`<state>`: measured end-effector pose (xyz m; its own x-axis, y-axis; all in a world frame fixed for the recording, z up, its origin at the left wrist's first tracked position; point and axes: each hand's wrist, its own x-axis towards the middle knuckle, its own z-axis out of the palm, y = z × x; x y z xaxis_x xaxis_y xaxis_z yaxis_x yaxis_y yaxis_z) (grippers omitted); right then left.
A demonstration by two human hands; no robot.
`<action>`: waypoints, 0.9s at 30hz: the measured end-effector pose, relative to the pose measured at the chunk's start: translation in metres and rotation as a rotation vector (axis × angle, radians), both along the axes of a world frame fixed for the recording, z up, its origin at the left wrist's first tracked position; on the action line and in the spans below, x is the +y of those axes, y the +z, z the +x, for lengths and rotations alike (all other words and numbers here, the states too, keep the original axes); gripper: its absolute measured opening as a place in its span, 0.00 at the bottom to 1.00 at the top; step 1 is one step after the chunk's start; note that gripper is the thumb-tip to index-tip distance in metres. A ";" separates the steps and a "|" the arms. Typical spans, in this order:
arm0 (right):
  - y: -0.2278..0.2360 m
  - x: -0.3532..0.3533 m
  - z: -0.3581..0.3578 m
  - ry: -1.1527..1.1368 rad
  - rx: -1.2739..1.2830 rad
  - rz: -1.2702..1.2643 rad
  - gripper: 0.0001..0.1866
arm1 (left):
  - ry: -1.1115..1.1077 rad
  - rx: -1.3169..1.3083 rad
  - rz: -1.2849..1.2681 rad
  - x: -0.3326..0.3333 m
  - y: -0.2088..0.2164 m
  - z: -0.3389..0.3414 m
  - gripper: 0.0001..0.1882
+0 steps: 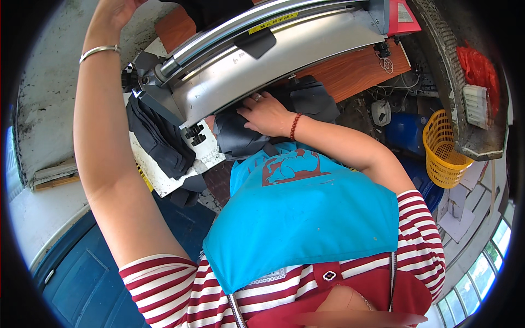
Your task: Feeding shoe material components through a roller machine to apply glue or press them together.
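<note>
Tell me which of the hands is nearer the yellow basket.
Right. The right hand rests on dark material, left of the yellow basket; the left hand is farther left, at the top edge.

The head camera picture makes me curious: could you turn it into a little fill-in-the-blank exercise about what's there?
1. The hand lying on the dark material beside the metal machine is the person's ____ hand.
2. One finger of that hand wears a metal ____.
3. The plastic basket toward the picture's right edge is coloured ____.
4. The shirt sleeves are patterned with dark red and white ____.

Missing words: right; ring; yellow; stripes.
</note>
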<state>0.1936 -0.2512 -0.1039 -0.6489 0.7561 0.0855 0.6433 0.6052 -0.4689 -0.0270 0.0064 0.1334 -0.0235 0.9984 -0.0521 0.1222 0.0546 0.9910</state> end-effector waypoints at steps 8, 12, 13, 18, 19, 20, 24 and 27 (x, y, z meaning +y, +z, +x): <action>-0.021 0.008 -0.003 0.174 0.001 0.233 0.11 | 0.036 -0.064 0.233 -0.024 0.040 -0.013 0.08; -0.015 0.003 0.001 0.167 0.028 0.297 0.09 | 0.011 -0.030 0.390 -0.043 0.053 0.009 0.10; -0.012 0.002 0.004 0.164 0.094 0.269 0.09 | 0.152 0.049 0.255 -0.042 0.058 0.013 0.10; -0.002 0.002 0.012 0.158 0.118 0.117 0.08 | 0.151 0.076 0.184 -0.040 0.045 0.013 0.12; -0.002 0.003 0.013 0.138 0.087 0.127 0.07 | 0.150 0.072 0.187 -0.037 0.037 0.012 0.12; -0.002 0.003 0.012 0.097 0.032 0.122 0.07 | 0.177 0.146 0.193 -0.033 0.029 0.011 0.12; -0.007 0.001 0.010 0.070 0.037 0.235 0.08 | 0.174 0.271 0.141 -0.019 0.013 0.002 0.12; -0.010 0.002 0.007 0.112 -0.016 0.189 0.09 | 0.145 0.265 0.105 -0.013 0.010 -0.001 0.12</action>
